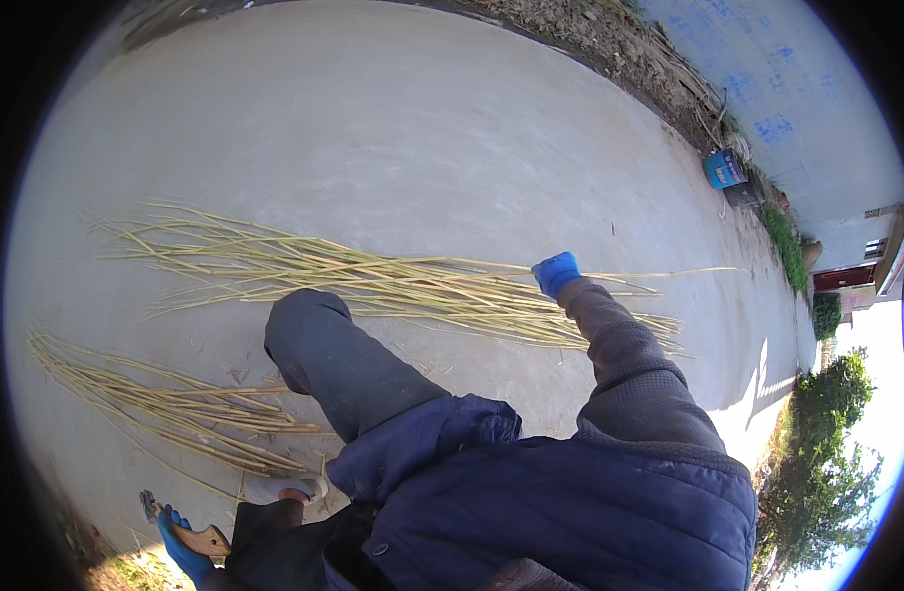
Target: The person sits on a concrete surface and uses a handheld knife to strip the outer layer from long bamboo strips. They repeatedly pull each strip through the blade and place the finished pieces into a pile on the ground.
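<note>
- Long bundle of pale yellow-green stalks (412, 286) lies flat on the concrete ground (393, 128), running from far left across to the right, thin ends fanned out at the left.
- Right hand (555, 273), in a blue glove, is down on this bundle near its right-hand part, touching the stalks. The glove looks curled around or pressed on a few stalks; how far the fingers close cannot be told from this view.
- One thin stalk runs on past the right hand, further to the right, apart from the main bundle.
- Right arm in a grey-brown knit sleeve (629, 355) reaches forward from a dark blue quilted jacket (570, 502).
- Left hand (181, 547), also blue-gloved, sits low at the left edge of view, well apart from the right hand. It is closed around the wooden handle of a small cutting tool (198, 537); the metal end shows just beyond the glove.
- Second, smaller bundle of stalks (166, 404) lies on the ground between the two hands, nearer the left hand, not touching either.
- Bent knee in dark trousers (334, 355) rises between the two bundles; a light shoe (284, 486) shows below it, near the left hand.
- Far beyond the right hand: a blue container (725, 168) at the foot of a pale wall (797, 89), with dry plant debris (619, 44) along the ground's edge.
</note>
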The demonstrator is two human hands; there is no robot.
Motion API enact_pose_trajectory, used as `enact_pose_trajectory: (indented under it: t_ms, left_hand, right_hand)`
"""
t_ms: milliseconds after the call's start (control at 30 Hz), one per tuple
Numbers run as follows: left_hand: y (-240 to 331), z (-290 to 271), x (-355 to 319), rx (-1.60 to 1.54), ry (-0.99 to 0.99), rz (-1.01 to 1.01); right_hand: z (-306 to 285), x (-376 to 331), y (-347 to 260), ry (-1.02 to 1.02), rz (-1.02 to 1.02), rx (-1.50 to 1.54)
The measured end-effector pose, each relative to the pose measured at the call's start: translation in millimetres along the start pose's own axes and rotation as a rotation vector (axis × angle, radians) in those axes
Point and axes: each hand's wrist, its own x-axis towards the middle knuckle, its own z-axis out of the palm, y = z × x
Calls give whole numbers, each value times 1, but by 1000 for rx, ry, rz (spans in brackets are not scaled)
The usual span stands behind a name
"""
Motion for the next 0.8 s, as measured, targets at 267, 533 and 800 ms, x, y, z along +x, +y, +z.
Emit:
enact_pose_trajectory:
  t_ms: [267, 533, 800]
  left_hand:
    - [-9, 17, 44, -1, -63, -39]
    - [108, 197, -25, 52, 94, -77]
    - [172, 275, -63, -41, 75, -86]
  right_hand:
    - [64, -16, -10, -74, 114, 74]
    - [61, -2, -8, -312, 401, 49]
    - [-242, 42, -163, 883, -559, 853]
